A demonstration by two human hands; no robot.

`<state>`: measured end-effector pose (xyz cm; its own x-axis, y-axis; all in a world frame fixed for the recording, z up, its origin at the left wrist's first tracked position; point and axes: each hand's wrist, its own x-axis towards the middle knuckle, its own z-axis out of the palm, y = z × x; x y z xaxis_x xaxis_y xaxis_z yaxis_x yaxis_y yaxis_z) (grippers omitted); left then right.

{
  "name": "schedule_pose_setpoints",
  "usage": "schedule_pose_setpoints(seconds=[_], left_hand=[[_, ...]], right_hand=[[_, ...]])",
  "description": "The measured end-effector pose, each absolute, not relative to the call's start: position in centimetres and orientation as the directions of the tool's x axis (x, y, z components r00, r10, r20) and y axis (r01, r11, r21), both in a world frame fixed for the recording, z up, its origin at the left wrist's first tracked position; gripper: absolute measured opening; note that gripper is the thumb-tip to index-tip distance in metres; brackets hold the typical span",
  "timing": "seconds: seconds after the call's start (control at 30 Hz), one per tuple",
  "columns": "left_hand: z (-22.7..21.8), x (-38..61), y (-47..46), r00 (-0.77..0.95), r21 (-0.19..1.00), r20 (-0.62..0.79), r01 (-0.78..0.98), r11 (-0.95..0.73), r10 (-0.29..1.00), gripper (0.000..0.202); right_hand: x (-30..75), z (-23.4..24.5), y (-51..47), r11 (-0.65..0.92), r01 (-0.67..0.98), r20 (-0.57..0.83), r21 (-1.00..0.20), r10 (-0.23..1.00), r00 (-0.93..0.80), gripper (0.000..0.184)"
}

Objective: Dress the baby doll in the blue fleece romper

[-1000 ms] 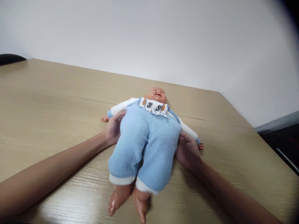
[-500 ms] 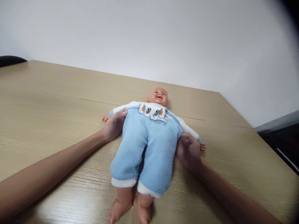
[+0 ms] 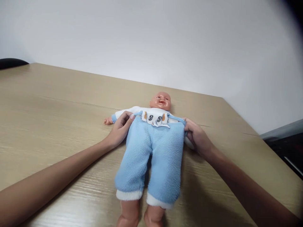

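Observation:
A baby doll [image 3: 161, 101] lies on its back on the wooden table [image 3: 59, 104], head away from me. It wears a white top and fluffy light-blue dungarees [image 3: 153, 154] with a bib bearing cartoon eyes. My left hand [image 3: 120, 130] grips the dungarees' upper edge at the doll's right side, fingers curled on the fabric. At the other side, my right hand [image 3: 197, 136] pinches the blue strap and waist edge. The doll's bare feet reach the bottom edge of the view.
A pale wall rises behind the table's far edge. A dark chair back [image 3: 11, 62] shows at the far left. Past the table's right edge lies dark floor [image 3: 286, 145].
The doll has been laid flat, hips lowered to the table. Both hands slid up from its sides to the top edge of the dungarees; the right hand now covers the doll's left arm.

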<state>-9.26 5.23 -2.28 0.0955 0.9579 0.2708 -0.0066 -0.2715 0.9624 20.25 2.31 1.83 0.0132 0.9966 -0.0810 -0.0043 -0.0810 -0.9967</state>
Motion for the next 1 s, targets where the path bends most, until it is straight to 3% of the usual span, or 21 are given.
schedule_pose_setpoints(seconds=[0.1,0.23,0.3,0.4,0.5,0.6,0.7,0.8,0.87,1.0], left_hand=[[-2.6,-9.4,5.5,0.090,0.956,0.289,0.029,-0.293,0.953,0.018],[-3.3,-9.4,6.0,0.053,0.928,0.362,0.069,-0.365,0.931,0.015],[-3.8,-9.5,6.2,0.025,0.912,0.402,0.083,-0.402,0.915,0.016],[-4.2,-9.6,6.3,-0.019,0.895,0.438,0.104,-0.434,0.899,0.015],[-4.2,-9.6,6.1,-0.044,0.883,0.462,0.119,-0.455,0.886,0.012],[-4.0,-9.5,6.0,-0.038,0.888,0.452,0.122,-0.444,0.891,0.012],[-4.1,-9.5,6.0,-0.034,0.902,0.422,0.118,-0.416,0.906,0.012],[-4.3,-9.5,5.8,-0.017,0.905,0.414,0.111,-0.410,0.910,0.013],[-4.4,-9.6,5.7,0.000,0.899,0.426,0.106,-0.424,0.905,0.012],[-4.2,-9.8,5.3,0.022,0.820,0.554,0.159,-0.550,0.833,0.006]], right_hand=[[19.6,3.1,3.8,-0.019,0.212,-0.014,-0.977,1.000,0.023,0.007],[16.6,5.0,5.6,0.215,0.505,0.278,-0.836,0.959,0.052,0.014],[14.1,6.1,6.7,0.344,0.623,0.371,-0.702,0.924,-0.092,0.017],[10.0,7.1,9.3,0.489,0.711,0.295,-0.505,0.872,-0.390,0.013],[6.5,7.2,12.9,0.570,0.724,0.095,-0.388,0.806,-0.584,0.015],[4.3,6.6,16.4,0.683,0.661,-0.172,-0.310,0.643,-0.746,0.028],[3.1,5.9,18.2,0.793,0.569,-0.261,-0.216,0.515,-0.816,0.033],[3.0,5.3,18.1,0.833,0.532,-0.210,-0.153,0.499,-0.841,0.023],[3.4,5.2,17.5,0.842,0.514,-0.089,-0.162,0.507,-0.857,0.019],[5.6,5.6,16.5,0.787,0.508,0.237,-0.351,0.600,-0.764,0.022]])
